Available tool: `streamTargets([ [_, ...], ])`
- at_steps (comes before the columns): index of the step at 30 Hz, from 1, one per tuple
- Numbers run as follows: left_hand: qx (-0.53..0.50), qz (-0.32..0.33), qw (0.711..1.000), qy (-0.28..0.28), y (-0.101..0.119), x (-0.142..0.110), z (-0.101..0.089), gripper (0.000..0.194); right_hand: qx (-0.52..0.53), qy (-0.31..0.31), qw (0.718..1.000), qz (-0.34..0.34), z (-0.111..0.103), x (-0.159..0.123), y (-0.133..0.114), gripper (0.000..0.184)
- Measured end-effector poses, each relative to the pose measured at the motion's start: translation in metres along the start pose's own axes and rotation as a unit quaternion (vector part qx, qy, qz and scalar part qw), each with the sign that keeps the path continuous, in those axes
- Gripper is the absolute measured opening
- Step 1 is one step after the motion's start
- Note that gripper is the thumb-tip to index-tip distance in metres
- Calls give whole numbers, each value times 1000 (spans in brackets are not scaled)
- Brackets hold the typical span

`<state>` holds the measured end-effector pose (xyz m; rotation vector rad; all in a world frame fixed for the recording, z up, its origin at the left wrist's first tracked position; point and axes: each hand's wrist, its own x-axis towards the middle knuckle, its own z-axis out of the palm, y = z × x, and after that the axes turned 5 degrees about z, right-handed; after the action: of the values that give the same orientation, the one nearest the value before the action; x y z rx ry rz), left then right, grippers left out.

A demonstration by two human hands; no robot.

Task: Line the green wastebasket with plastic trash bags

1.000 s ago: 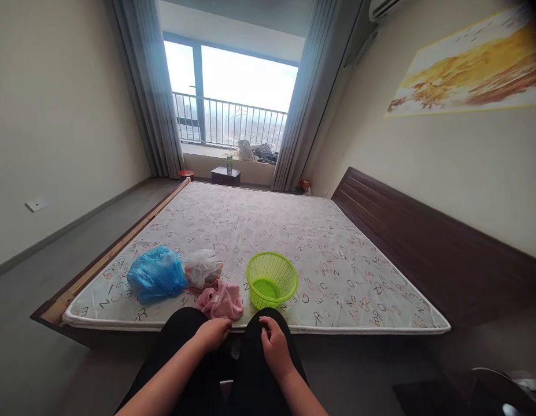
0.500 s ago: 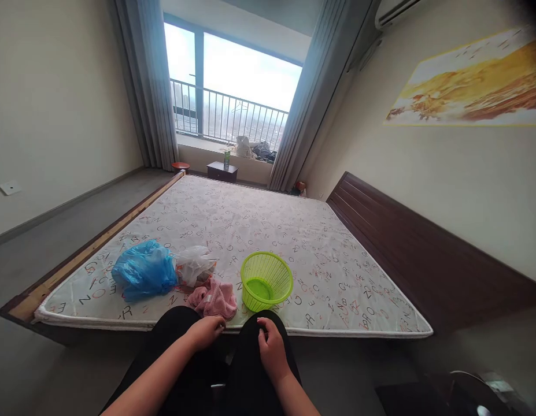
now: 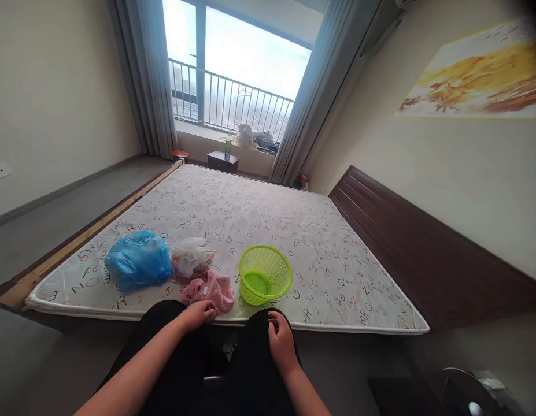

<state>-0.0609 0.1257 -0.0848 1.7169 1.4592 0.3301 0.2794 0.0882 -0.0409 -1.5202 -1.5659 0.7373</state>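
Along the near edge of the lettered mattress (image 3: 320, 231), my left hand (image 3: 199, 315) lies at my left knee, its fingers loosely bent right in front of the crumpled pink cloth (image 3: 218, 289); they overlap it in view, and I cannot tell whether they touch or pinch it. My right hand (image 3: 281, 340) rests on my right knee, fingers half curled in a slack, fairly narrow bend with the thumb a little apart. Just beyond that knee the light-green basket (image 3: 276, 263) stands upright on the mattress, to the right of the cloth and apart from it, its green bottom showing. Behind the cloth sits a whitish plastic bag (image 3: 192, 256) with orange showing through, and to its left, right against it, a bulging blue bag (image 3: 140, 260). A dark headboard (image 3: 424, 242) rises on the right.
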Motion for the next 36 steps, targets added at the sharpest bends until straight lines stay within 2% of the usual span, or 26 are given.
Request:
streamTargets([
  [4, -8, -8, 1000, -3, -3, -3, -5, 33, -4, -6, 1000, -6, 4, 3, -5, 28],
  [11, 71, -8, 997, 1, 8, -18, -13, 29, -6, 7, 1000, -16, 9, 7, -8, 27],
  [16, 89, -8, 996, 6, 10, -23, -13, 30, -13, -7, 999, -39, 9, 5, -4, 28],
  [22, 93, -21, 995, -4, -1, -9, -7, 30, -11, -9, 1000, -19, 2, 0, 13, 30],
  [26, 60, -33, 998, -4, -13, -4, -6, 30, -31, -14, 999, -5, -2, -1, 23, 30],
  [29, 15, -35, 999, 19, -20, -3, -9, 29, -48, -12, 999, 9, -6, 1, 28, 30],
  [36, -60, -61, 989, 120, -28, -1, -22, 25, -75, -19, 996, 49, -9, 10, 31, 34],
])
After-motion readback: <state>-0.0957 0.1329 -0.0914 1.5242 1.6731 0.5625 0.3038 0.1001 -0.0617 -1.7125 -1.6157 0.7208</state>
